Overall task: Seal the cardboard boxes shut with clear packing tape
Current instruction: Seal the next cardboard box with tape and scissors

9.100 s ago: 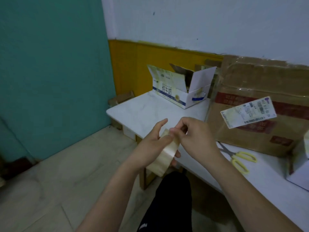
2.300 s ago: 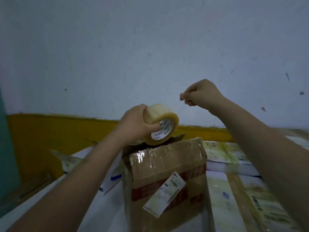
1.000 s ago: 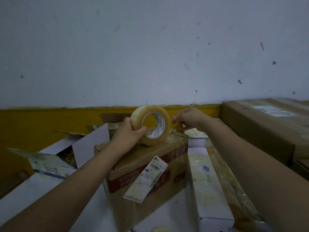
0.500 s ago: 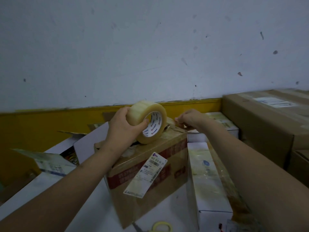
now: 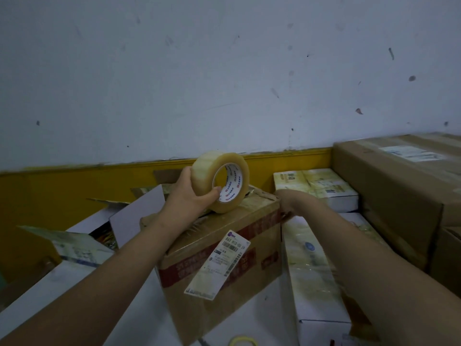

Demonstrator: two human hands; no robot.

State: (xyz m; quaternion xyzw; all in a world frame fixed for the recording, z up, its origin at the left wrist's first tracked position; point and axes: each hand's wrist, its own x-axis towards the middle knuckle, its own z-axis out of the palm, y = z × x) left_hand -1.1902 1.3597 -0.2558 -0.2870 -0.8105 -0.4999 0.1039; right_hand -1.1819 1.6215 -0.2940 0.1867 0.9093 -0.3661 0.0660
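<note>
A brown cardboard box (image 5: 257,207) with a white shipping label (image 5: 219,265) stands on the white table. My left hand (image 5: 192,198) grips a roll of clear packing tape (image 5: 220,182) upright on the box's top, thumb inside the core. My right hand (image 5: 287,201) reaches over the box's far right top corner. Its fingers bend down behind that corner and are hidden. A strip of clear tape between the roll and my right hand is too faint to make out.
A long white carton (image 5: 311,270) lies against the box's right side, with another white carton (image 5: 316,188) behind it. Large brown boxes (image 5: 399,191) are stacked at right. An open white box (image 5: 82,245) sits left. Yellow scissors handles (image 5: 243,340) show at the bottom edge.
My right hand has moved down from the box's top to its far right corner. The roll stays upright on the box in my left hand. The view has shifted slightly.
</note>
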